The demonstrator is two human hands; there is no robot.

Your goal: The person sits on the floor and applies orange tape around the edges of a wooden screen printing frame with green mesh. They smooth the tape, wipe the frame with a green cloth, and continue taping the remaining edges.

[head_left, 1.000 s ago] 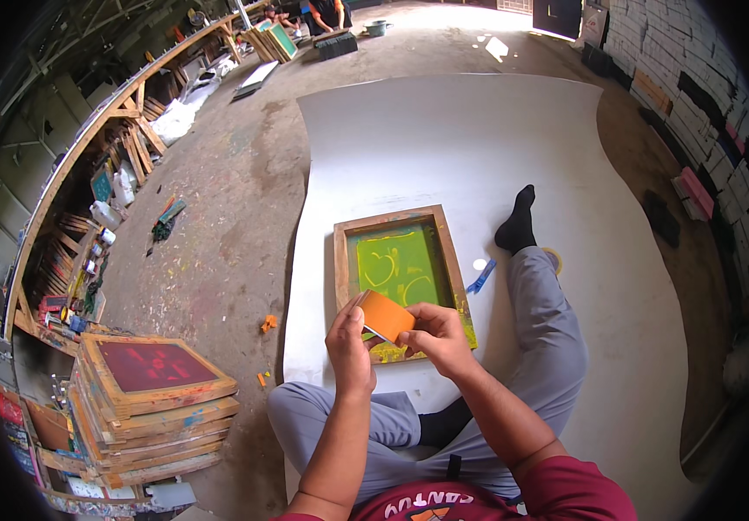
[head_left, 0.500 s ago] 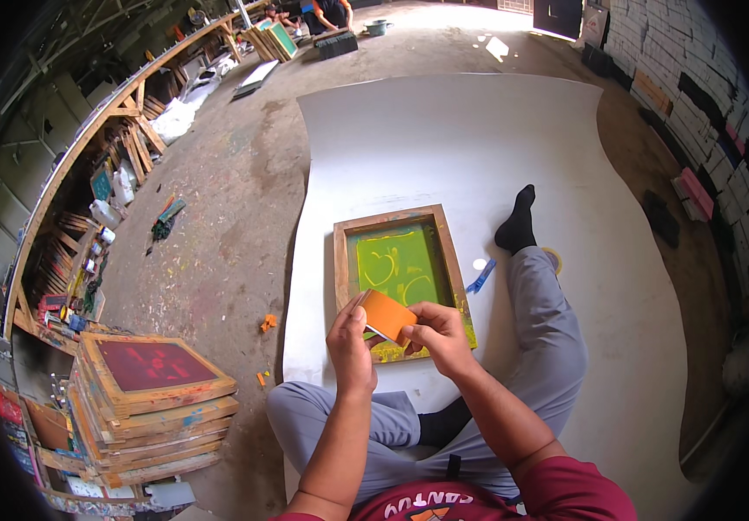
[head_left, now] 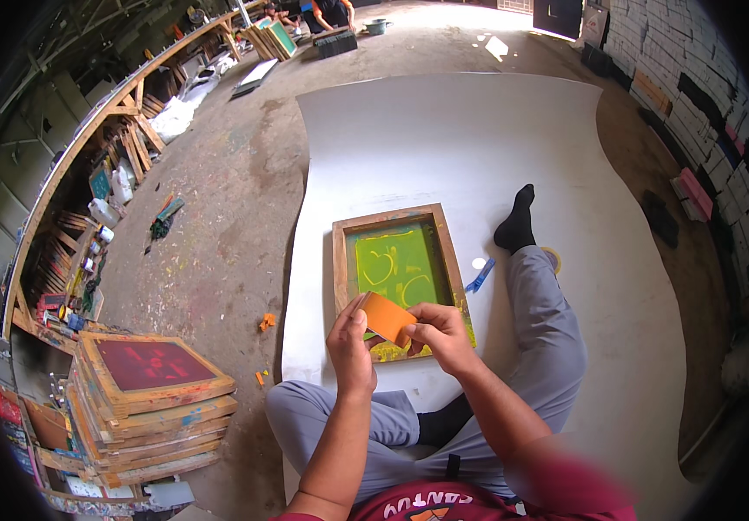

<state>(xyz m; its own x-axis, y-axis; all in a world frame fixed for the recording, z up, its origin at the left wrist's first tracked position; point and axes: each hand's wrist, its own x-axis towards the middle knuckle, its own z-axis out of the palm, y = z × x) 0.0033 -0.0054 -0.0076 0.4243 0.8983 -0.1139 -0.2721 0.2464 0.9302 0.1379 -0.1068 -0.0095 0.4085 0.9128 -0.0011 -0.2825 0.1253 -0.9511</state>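
Between both hands is a roll of wide orange tape (head_left: pixel 388 318), held tilted over the near end of a wooden screen-printing frame (head_left: pixel 340 260). My left hand (head_left: pixel 351 346) grips the roll's left side, thumb toward me. The thumb and fingers of my right hand (head_left: pixel 440 334) pinch its right edge. Inside the frame lies green mesh (head_left: pixel 402 265) with yellow outlines and smears. The roll and my hands hide part of the frame's near side.
A blue strip-like tool (head_left: pixel 481 275) and a yellow tape roll (head_left: pixel 553 259) lie near my outstretched leg on the white sheet (head_left: pixel 453 139). Stacked wooden frames (head_left: pixel 157 373) stand at left, with orange scraps (head_left: pixel 267 321) nearby. Another person (head_left: pixel 333 13) works far off.
The orange tape roll has turned slightly, and its pale lower-left edge shows less. Both hands keep their grip in nearly the same place.
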